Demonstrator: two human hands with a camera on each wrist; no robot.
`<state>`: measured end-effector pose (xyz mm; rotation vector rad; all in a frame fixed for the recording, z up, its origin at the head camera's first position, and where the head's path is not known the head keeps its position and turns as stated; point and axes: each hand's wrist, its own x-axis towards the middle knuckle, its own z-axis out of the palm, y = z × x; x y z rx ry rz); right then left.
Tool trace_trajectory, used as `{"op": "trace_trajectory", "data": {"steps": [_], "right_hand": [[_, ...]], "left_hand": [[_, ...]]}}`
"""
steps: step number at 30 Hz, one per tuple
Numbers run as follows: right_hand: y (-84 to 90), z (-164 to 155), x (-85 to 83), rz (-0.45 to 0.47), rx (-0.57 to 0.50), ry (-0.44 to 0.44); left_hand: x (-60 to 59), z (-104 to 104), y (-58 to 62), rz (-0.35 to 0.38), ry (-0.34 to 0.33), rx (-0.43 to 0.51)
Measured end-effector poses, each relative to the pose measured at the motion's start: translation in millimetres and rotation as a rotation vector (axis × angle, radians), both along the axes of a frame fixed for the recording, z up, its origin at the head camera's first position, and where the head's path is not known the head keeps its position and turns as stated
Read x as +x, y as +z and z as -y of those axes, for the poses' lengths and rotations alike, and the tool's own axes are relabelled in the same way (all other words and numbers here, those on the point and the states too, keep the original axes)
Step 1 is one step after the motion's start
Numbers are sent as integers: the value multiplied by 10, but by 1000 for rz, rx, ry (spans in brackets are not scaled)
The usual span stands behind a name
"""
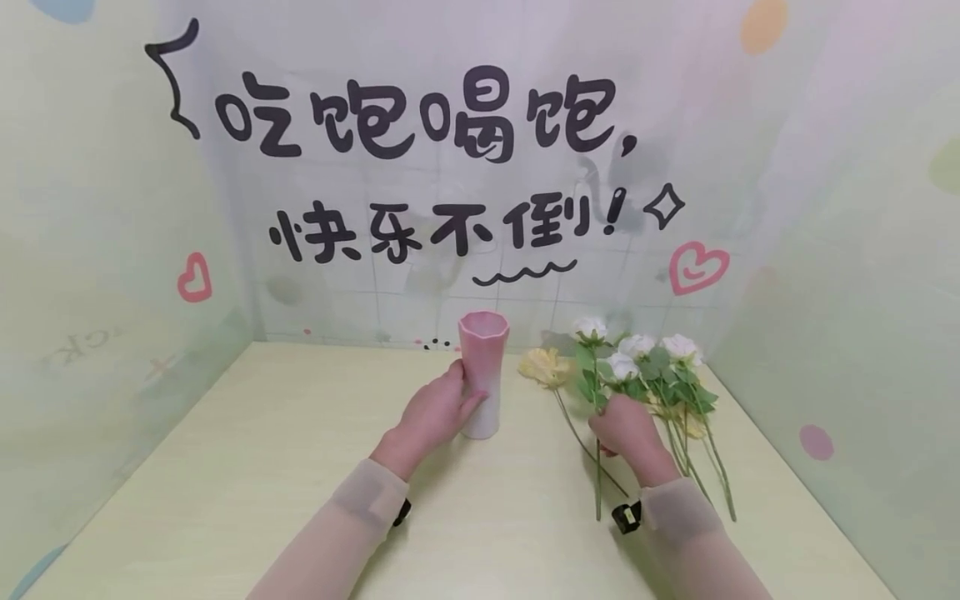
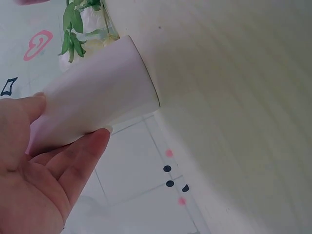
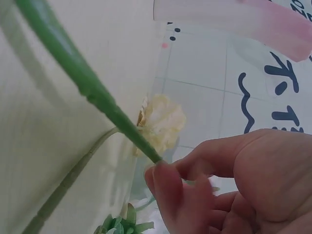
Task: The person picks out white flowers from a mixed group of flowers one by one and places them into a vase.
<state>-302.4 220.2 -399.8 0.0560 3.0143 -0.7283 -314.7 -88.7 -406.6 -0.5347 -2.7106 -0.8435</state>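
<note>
A pink-to-white vase [image 1: 484,375] stands upright on the table, its scalloped mouth at the top. My left hand [image 1: 438,404] grips it from the left side, thumb and fingers around its body; the left wrist view shows the same vase [image 2: 97,90] between thumb and fingers. My right hand [image 1: 630,429] pinches the green stem [image 3: 83,73] of a white rose [image 1: 590,330], held upright to the right of the vase. The rose's mouth-high bloom is above the hand, and the stem's lower end hangs below it.
A yellow flower [image 1: 545,367] lies between the vase and my right hand, its stem running toward me. More white roses [image 1: 681,350] with green leaves lie at the right of the pale table [image 1: 225,467]. Printed cloth walls [image 1: 480,183] enclose the back and sides.
</note>
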Motion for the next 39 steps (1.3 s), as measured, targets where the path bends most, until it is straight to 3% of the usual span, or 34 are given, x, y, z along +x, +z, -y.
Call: {"op": "trace_trajectory", "data": {"steps": [14,39], "right_hand": [[133,55,65,-34,22,0],[263,216,156,-365,-98,19]], "left_hand": [[-10,14,-6,7,-15,8],[5,26,3,-8,-17,11]]}}
